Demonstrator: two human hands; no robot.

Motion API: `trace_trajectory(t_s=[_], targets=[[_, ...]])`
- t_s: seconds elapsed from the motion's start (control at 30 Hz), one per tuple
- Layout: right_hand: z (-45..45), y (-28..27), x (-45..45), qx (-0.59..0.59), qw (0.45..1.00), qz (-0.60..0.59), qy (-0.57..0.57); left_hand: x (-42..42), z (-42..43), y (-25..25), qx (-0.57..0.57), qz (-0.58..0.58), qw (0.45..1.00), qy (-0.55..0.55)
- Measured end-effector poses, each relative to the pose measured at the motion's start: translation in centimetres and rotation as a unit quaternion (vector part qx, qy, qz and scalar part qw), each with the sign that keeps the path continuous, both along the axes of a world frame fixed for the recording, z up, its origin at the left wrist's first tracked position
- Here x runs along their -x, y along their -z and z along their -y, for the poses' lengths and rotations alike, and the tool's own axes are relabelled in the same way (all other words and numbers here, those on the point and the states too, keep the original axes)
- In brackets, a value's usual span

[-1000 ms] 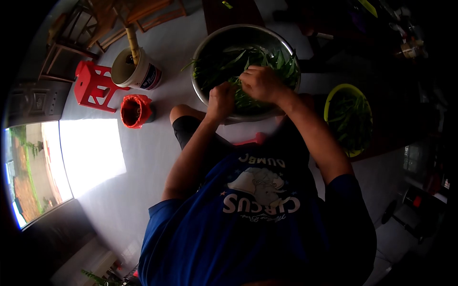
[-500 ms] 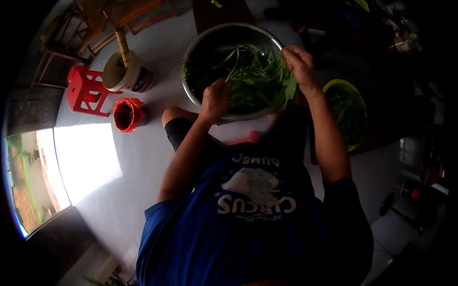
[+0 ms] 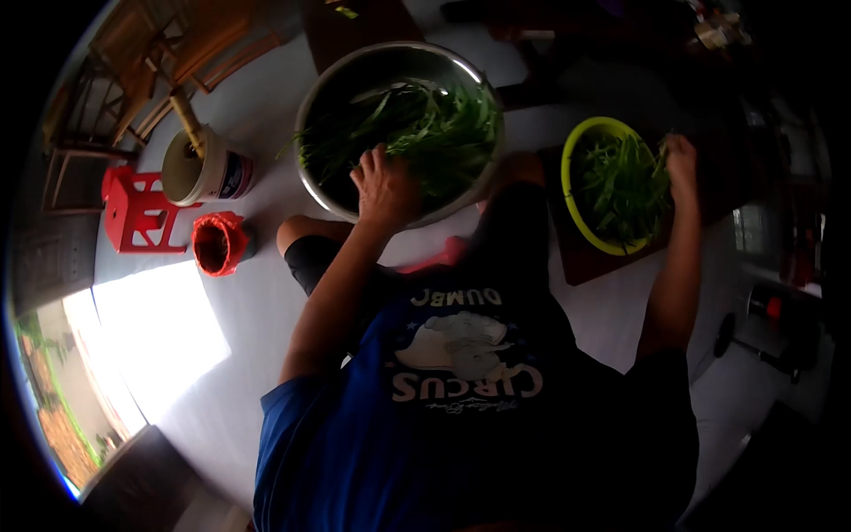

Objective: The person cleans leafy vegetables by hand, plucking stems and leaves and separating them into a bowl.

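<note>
A large metal basin (image 3: 312, 182) in front of me holds a heap of long leafy greens (image 3: 443, 124). My left hand (image 3: 386, 188) is over the basin's near edge, its fingers spread at the greens; part of it is smeared by motion. To the right, a yellow-green basket (image 3: 572, 191) holds more leafy greens (image 3: 620, 182). My right hand (image 3: 681, 168) is at the basket's right side, fingers closed on greens that hang into it.
On the left stand a white bucket (image 3: 182, 177) with a stick in it, a red plastic stool (image 3: 133, 217) and a red-lined bin (image 3: 213, 257). Wooden chairs (image 3: 133, 49) are at the upper left. The basket rests on a dark low surface (image 3: 576, 266).
My right hand has moved from the basin's right rim to the basket, with greens in it. My left hand has opened from a closed grip at the basin. The view has turned to the right.
</note>
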State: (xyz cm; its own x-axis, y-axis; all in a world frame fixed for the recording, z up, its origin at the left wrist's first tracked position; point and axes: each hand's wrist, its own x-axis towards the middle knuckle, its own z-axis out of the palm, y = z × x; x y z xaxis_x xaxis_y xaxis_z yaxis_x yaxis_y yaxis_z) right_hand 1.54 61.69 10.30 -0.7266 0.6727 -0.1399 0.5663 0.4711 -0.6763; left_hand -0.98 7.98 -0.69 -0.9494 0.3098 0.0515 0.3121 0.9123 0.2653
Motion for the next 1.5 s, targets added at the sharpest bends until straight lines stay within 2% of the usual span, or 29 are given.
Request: trace_trajectory(t_s=[0.03, 0.07, 0.1, 0.17, 0.2, 0.27, 0.3, 0.43, 0.53, 0.6, 0.67, 0.73, 0.8, 0.87, 1.03, 1.13, 1.23, 1.33, 1.37, 1.47, 1.5], targets=[[-2.0, 1.4, -0.7, -0.031, 0.999, 0.021, 0.022, 0.0, 0.1, 0.1, -0.017, -0.018, 1.000, 0.006], [-7.1, 5.8, -1.3, -0.059, 0.998, 0.035, -0.003, 0.1, 0.2, 0.1, -0.038, -0.038, 0.998, 0.017], [-6.2, 5.4, -1.6, -0.083, 0.993, 0.080, 0.020, 0.5, 0.2, 0.3, -0.034, -0.050, 0.998, 0.033], [-7.9, 8.0, -2.1, -0.200, 0.963, 0.170, -0.069, 0.8, 0.1, 0.3, -0.040, -0.031, 0.998, 0.038], [-5.5, 5.9, -2.1, -0.121, 0.972, 0.195, -0.049, 0.8, -0.3, 0.3, -0.029, -0.011, 0.999, 0.031], [-4.6, 7.5, -2.6, -0.145, 0.978, 0.151, 0.000, 1.1, -0.1, 2.1, -0.125, 0.051, 0.989, 0.057], [-5.5, 9.4, -2.2, -0.131, 0.984, 0.121, 0.007, 1.2, -0.3, 1.2, -0.120, 0.120, 0.983, 0.065], [-4.7, 10.0, -3.4, -0.073, 0.997, 0.028, 0.029, 0.4, -0.8, 1.2, -0.016, 0.070, 0.993, 0.099], [-3.5, 10.6, -4.7, -0.141, 0.990, 0.003, -0.005, 0.0, -0.9, 1.7, 0.016, 0.015, 0.993, 0.118], [-3.2, 12.5, -5.4, -0.223, 0.974, 0.035, -0.019, -0.2, -1.1, 2.2, 0.028, 0.013, 0.993, 0.118], [0.0, 11.6, -5.9, -0.270, 0.955, 0.122, -0.019, 0.1, -1.3, 3.0, 0.044, 0.009, 0.992, 0.120], [0.4, 14.3, -6.3, -0.278, 0.956, 0.076, -0.061, 0.2, -1.3, 3.2, 0.042, 0.014, 0.992, 0.120], [0.9, 16.0, -6.6, -0.358, 0.930, 0.065, -0.056, 0.3, -1.4, 3.6, 0.042, 0.015, 0.992, 0.120], [1.0, 16.9, -6.4, -0.368, 0.926, 0.073, -0.039, 0.4, -0.9, 4.1, 0.051, 0.012, 0.991, 0.122], [1.4, 15.0, -5.5, -0.314, 0.937, 0.147, -0.032, 0.4, -1.4, 3.7, 0.042, 0.018, 0.992, 0.119], [0.6, 15.4, -5.7, -0.364, 0.928, 0.076, -0.032, 0.4, -1.0, 3.6, 0.029, 0.019, 0.992, 0.121], [-0.8, 12.6, -5.7, -0.234, 0.967, 0.088, -0.054, 0.5, -0.8, 3.4, 0.014, 0.029, 0.992, 0.123], [1.2, 9.3, -6.3, -0.282, 0.957, 0.066, -0.025, 0.8, -0.9, 2.9, 0.005, 0.039, 0.992, 0.124], [0.3, 10.4, -6.5, -0.247, 0.967, 0.057, -0.023, 0.8, -0.9, 2.8, 0.004, 0.044, 0.991, 0.125], [4.8, 9.1, -6.2, -0.277, 0.940, 0.196, 0.036, 0.7, -0.8, 3.3, 0.020, 0.008, 0.990, 0.136], [6.4, 8.0, -5.7, -0.211, 0.938, 0.274, 0.016, 0.7, -0.9, 3.2, 0.028, 0.018, 0.991, 0.128]])
